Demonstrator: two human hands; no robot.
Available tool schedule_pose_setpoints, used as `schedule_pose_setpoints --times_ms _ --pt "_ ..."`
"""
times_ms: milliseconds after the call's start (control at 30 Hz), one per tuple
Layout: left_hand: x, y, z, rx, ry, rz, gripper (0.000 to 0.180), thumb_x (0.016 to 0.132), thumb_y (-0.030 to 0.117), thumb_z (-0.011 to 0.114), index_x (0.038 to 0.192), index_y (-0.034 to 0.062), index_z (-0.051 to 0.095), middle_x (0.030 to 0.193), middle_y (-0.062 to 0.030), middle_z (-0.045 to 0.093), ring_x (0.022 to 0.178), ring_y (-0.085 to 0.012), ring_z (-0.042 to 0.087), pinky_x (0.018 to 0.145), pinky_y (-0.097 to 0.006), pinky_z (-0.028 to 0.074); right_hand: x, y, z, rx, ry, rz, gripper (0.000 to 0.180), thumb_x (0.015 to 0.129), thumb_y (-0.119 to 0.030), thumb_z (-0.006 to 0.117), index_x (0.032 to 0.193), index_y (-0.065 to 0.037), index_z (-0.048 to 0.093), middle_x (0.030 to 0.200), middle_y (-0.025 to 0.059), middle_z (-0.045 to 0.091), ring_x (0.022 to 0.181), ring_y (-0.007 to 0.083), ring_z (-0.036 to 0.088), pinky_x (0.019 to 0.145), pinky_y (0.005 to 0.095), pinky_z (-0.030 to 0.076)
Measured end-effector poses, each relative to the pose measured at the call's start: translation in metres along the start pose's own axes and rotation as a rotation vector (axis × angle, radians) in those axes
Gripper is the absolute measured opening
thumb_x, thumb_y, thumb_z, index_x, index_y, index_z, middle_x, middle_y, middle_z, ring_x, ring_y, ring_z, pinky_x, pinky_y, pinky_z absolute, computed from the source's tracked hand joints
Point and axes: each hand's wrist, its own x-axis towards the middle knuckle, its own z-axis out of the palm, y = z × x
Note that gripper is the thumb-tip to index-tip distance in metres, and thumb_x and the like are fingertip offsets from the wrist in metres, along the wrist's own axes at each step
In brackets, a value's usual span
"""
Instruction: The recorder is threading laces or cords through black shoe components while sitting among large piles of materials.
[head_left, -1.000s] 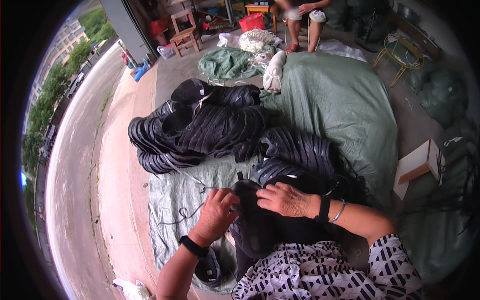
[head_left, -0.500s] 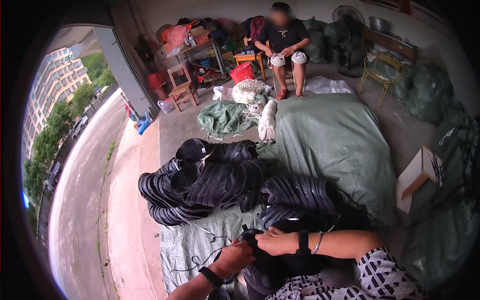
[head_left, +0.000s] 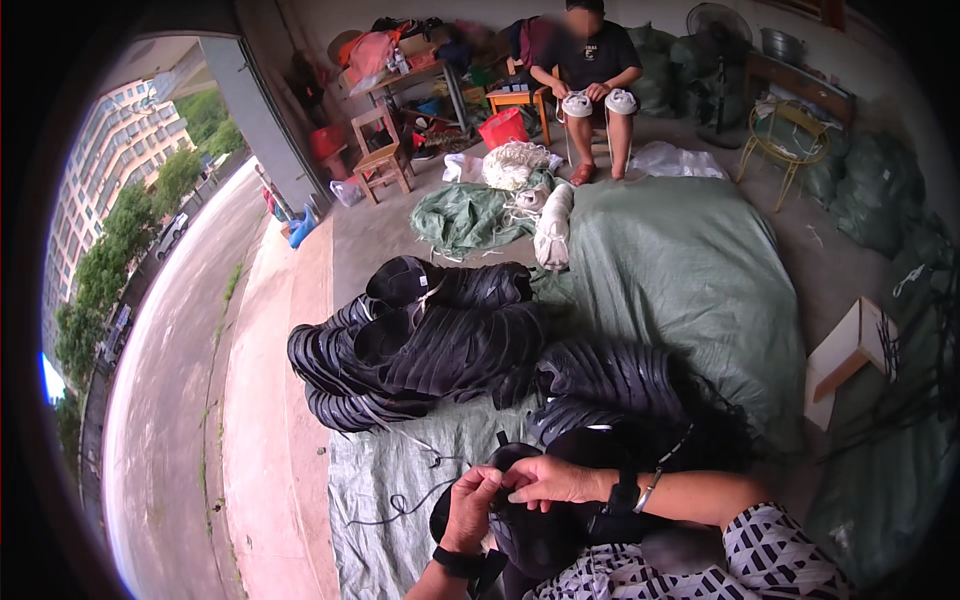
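Observation:
A black shoe upper (head_left: pixel 535 540) lies in my lap, close to my body. My left hand (head_left: pixel 468 508) is closed at its left edge, thumb and fingertips pinched together. From the other side my right hand (head_left: pixel 555 482) reaches across its top, also pinching, its fingertips close to the left ones. What sits between the fingertips is too small and dark to make out. A loose black shoelace (head_left: pixel 402 506) curls over the sheet and runs toward my left hand.
Stacks of nested black shoe uppers (head_left: pixel 440 350) lie ahead, with another stack (head_left: pixel 610 375) to the right. A green woven sheet (head_left: pixel 690 270) covers a broad mound beyond. Farther off a seated person (head_left: pixel 595 70) handles white shoe uppers (head_left: pixel 577 106). An open white box (head_left: pixel 845 350) stands right.
My left hand has turned more upright, its pinched fingertips higher and closer to my right hand's. The whole view has shifted slightly. The seated person's hands remain at the white uppers.

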Motion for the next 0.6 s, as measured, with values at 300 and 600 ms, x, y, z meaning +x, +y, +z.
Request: schedule_pose_setpoints --times_ms 300,600 --pt "0.011 -0.001 0.005 0.044 -0.005 0.014 0.019 0.094 0.024 0.055 0.1 0.0062 0.061 0.083 0.0059 0.057 0.073 -0.0015 0.045 0.065 -0.018 0.036 -0.01 -0.061 -0.004 -0.089 0.145 -0.153 0.029 0.094 -0.028 0.052 0.082 -0.004 0.061 0.062 -0.0024 0.054 0.05 0.0028 0.047 0.045 0.0168 0.038" --pt "-0.012 0.071 0.05 0.244 -0.382 0.234 0.032 0.087 0.025 0.067 0.106 -0.0001 0.06 0.093 -0.0005 0.063 0.091 -0.0091 0.055 0.082 -0.025 0.044 -0.064 -0.167 0.007 -0.087 0.092 -0.657 0.02 0.094 -0.018 0.055 0.086 0.0 0.06 0.07 0.0016 0.059 0.057 0.0029 0.052 0.051 0.0168 0.042"
